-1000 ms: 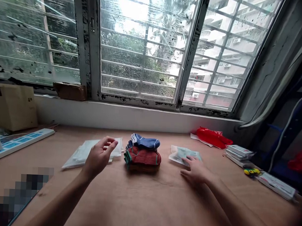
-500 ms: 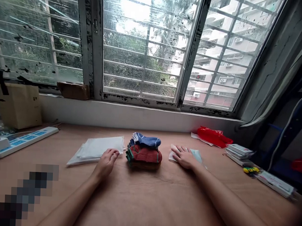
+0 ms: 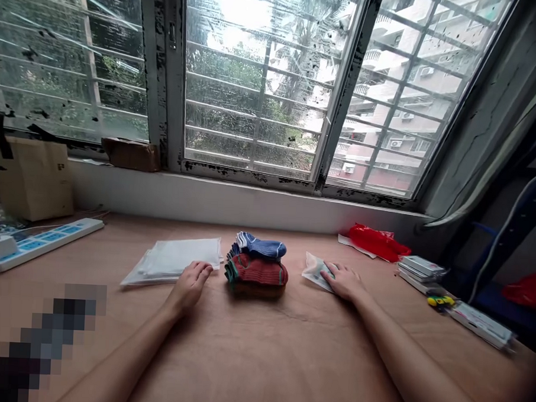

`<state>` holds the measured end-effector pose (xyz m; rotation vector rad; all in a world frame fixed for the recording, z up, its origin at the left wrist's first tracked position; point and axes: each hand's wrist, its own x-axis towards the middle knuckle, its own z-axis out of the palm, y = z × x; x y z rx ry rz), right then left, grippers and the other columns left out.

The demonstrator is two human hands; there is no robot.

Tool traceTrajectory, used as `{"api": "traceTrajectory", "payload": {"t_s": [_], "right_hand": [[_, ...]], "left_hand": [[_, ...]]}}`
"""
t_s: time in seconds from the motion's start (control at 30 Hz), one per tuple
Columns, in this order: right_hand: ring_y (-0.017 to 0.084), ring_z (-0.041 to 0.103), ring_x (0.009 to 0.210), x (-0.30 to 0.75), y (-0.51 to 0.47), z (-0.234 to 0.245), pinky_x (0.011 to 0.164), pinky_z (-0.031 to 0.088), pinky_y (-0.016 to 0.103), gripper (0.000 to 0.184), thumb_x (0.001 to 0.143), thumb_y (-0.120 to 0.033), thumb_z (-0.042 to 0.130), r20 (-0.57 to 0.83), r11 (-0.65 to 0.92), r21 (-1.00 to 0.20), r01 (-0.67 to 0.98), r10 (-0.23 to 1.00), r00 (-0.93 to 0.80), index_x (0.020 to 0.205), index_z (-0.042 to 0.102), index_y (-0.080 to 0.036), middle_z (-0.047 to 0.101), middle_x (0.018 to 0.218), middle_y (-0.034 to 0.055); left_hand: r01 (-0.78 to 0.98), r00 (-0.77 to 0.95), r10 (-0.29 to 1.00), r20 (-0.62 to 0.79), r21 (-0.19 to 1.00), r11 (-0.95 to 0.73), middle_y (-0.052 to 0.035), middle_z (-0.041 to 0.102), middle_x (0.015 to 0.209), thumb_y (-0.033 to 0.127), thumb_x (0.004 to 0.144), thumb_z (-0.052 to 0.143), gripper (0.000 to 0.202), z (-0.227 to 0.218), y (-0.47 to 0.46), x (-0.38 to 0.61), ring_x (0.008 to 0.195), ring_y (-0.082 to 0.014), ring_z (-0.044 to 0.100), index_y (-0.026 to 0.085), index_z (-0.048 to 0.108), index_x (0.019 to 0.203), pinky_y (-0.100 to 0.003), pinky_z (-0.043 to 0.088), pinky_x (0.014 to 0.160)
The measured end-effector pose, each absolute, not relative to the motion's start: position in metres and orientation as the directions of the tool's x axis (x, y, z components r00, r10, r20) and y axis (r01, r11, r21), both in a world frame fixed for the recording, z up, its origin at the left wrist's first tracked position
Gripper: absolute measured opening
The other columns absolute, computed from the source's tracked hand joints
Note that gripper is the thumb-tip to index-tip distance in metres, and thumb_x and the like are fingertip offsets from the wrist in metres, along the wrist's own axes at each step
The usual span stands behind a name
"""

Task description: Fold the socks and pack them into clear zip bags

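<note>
My left hand (image 3: 193, 285) rests on the table with its fingers loosely stretched, by the front right corner of a stack of frosted plastic bags (image 3: 168, 259). My right hand (image 3: 345, 281) lies flat over the right part of a small frosted plastic packet (image 3: 313, 269) with something light blue inside; that part is hidden under the fingers. Between the hands stands a pile of folded socks: a blue pair (image 3: 266, 248) with white lines on top, red socks (image 3: 258, 269) with green edges below. Neither hand touches the pile.
A white power strip (image 3: 48, 245) and a cardboard box (image 3: 33, 179) are at the left. Red plastic (image 3: 377, 241), white flat boxes (image 3: 420, 270) and a small yellow-black item (image 3: 441, 302) sit at the right. Windows (image 3: 264, 94) rise behind the wooden table (image 3: 243, 360).
My right hand has slid to the right across the packet, uncovering its left part. My left hand stays almost in place, and the view has shifted slightly.
</note>
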<state>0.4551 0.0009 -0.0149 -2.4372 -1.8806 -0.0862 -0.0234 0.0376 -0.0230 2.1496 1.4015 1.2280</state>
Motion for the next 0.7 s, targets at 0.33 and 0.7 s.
{"api": "traceTrajectory", "payload": {"t_s": [0.33,0.7], "right_hand": [[0.044,0.054,0.119,0.472,-0.022,0.012,0.093,0.038,0.06,0.056,0.089,-0.05,0.047,0.094,-0.533,-0.002,0.846,0.842,0.531,0.136,0.057,-0.021,0.059,0.132,0.021],[0.023,0.056,0.103,0.275,-0.036,0.035,0.092,0.043,0.034,0.023,0.087,-0.028,0.057,0.573,0.433,-0.072,0.898,0.755,-0.318,0.109,0.063,-0.022,0.065,0.11,0.007]], "left_hand": [[0.619,0.159,0.849,0.504,0.619,-0.484,-0.0093,0.065,0.098,0.048,0.091,0.037,0.04,-0.024,0.035,-0.023,0.099,-0.0271,0.06,0.02,0.065,0.09,-0.044,0.048,0.092],[0.639,0.246,0.801,0.546,0.53,-0.557,-0.008,0.064,0.099,0.039,0.086,0.053,0.02,-0.019,0.025,-0.02,0.103,-0.0276,0.058,0.022,0.065,0.085,-0.041,0.046,0.092]]}}
